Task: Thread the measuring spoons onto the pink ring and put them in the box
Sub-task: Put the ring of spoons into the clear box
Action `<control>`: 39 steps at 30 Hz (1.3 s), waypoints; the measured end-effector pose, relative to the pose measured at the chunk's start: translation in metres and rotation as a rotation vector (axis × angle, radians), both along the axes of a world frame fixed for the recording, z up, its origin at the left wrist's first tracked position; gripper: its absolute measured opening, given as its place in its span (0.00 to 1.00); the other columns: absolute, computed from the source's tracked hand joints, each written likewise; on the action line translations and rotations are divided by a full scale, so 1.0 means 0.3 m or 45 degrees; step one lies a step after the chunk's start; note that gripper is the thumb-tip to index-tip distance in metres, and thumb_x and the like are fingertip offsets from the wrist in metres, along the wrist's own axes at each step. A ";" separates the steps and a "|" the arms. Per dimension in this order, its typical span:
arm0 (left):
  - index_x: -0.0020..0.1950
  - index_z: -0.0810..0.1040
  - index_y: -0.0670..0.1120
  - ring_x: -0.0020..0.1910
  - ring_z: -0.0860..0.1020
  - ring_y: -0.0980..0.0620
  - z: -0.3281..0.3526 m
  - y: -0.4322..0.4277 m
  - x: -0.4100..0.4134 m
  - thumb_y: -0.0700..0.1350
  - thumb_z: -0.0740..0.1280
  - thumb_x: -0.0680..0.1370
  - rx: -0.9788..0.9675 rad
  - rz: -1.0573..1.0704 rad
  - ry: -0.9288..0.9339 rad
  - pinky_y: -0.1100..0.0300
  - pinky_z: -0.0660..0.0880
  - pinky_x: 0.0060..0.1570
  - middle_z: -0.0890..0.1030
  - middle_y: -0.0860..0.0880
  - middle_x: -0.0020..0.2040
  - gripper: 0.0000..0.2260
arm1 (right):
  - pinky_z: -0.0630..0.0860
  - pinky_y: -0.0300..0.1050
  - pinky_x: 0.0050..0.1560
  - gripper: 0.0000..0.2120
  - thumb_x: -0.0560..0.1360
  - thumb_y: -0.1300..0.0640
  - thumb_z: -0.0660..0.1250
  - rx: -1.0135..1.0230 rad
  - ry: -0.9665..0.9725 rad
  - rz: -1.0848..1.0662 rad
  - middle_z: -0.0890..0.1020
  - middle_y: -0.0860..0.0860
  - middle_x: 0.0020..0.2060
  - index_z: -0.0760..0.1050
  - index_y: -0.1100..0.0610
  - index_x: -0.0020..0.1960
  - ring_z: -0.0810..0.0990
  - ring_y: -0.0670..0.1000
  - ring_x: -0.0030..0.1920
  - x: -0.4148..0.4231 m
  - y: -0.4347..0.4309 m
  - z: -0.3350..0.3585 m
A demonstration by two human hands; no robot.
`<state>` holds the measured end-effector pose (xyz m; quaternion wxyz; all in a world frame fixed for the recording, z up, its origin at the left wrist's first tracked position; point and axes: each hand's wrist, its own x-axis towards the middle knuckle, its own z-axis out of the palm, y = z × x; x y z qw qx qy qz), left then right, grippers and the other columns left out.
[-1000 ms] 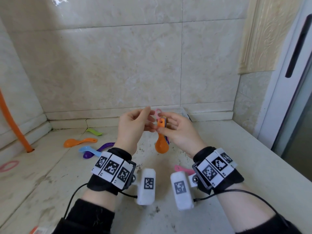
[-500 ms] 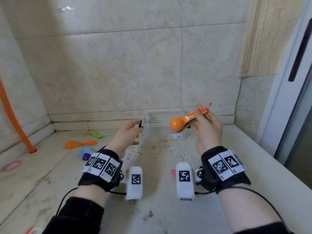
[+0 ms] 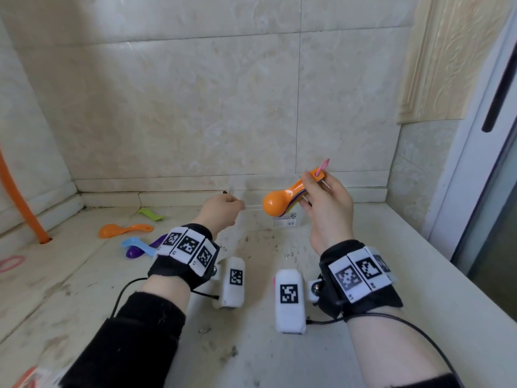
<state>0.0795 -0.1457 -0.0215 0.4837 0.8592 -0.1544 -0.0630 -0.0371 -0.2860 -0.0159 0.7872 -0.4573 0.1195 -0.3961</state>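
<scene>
Up by the back wall, a nested stack of measuring spoons (image 3: 282, 201), orange on top, is gripped by the handles in the right hand (image 3: 326, 210), bowls pointing toward the left hand (image 3: 221, 212). The pink ring (image 3: 323, 165) is seen poking up from the handle ends, above the right fingers. The clear box (image 3: 253, 205), between the two hands, is pinched at its near edge by the left hand. Loose spoons (image 3: 126, 230) are left on the counter (image 3: 251, 345), well left of the left wrist.
</scene>
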 end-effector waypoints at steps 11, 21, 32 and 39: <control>0.38 0.83 0.47 0.44 0.79 0.55 0.001 0.121 -0.089 0.46 0.76 0.70 -0.014 -0.076 0.057 0.63 0.71 0.41 0.83 0.50 0.39 0.05 | 0.78 0.44 0.57 0.11 0.74 0.61 0.72 -0.085 -0.142 0.019 0.86 0.45 0.44 0.78 0.52 0.55 0.83 0.44 0.50 -0.008 0.025 0.019; 0.36 0.85 0.50 0.43 0.74 0.64 0.017 0.110 -0.136 0.46 0.78 0.66 0.108 -0.242 -0.154 0.70 0.68 0.36 0.71 0.65 0.49 0.04 | 0.78 0.44 0.57 0.16 0.71 0.66 0.73 -0.614 -0.019 0.021 0.86 0.45 0.46 0.78 0.50 0.54 0.83 0.44 0.52 -0.012 0.047 0.008; 0.37 0.86 0.50 0.45 0.78 0.49 0.059 0.094 -0.205 0.46 0.79 0.65 0.031 -0.383 -0.356 0.56 0.76 0.50 0.76 0.54 0.46 0.04 | 0.73 0.26 0.49 0.17 0.66 0.64 0.77 -1.089 0.378 0.076 0.85 0.47 0.48 0.81 0.48 0.49 0.82 0.43 0.52 -0.033 0.044 0.015; 0.37 0.86 0.50 0.44 0.78 0.50 0.056 0.087 -0.214 0.48 0.79 0.64 0.029 -0.403 -0.352 0.60 0.74 0.45 0.78 0.52 0.44 0.05 | 0.71 0.34 0.48 0.17 0.66 0.62 0.77 -1.255 0.669 0.097 0.82 0.47 0.52 0.81 0.47 0.51 0.79 0.46 0.52 -0.039 0.032 0.003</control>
